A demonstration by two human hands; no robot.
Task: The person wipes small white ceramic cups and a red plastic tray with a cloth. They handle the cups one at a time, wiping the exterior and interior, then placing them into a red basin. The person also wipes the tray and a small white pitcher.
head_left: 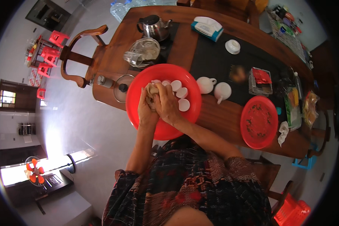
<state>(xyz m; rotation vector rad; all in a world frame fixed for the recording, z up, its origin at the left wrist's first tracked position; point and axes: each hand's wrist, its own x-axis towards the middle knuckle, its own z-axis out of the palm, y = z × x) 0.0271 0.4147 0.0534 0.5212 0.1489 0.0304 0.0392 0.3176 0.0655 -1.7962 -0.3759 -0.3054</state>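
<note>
Your left hand (145, 110) and right hand (168, 106) curl fingers snugly around a tan cloth (151, 90), the red basin's (194, 84) white cups (182, 93) lying mostly rightward, nearer your right.

The left hand (144, 107) and the right hand (167, 103) are meeting over the red basin (193, 90), across its middle and left part. The left hand is standing on edge, its palm facing the right hand and its fingers pointing toward the basin's far rim. The right hand is showing its back, its fingers curling forward and closing in from the other side. Both wrists are crossing the basin's near half. The left forearm (141, 147) is rising steeply from below the basin; the right forearm (209, 137) is slanting in from its lower right (sleeves (237, 171) are ending around the elbows).
</note>
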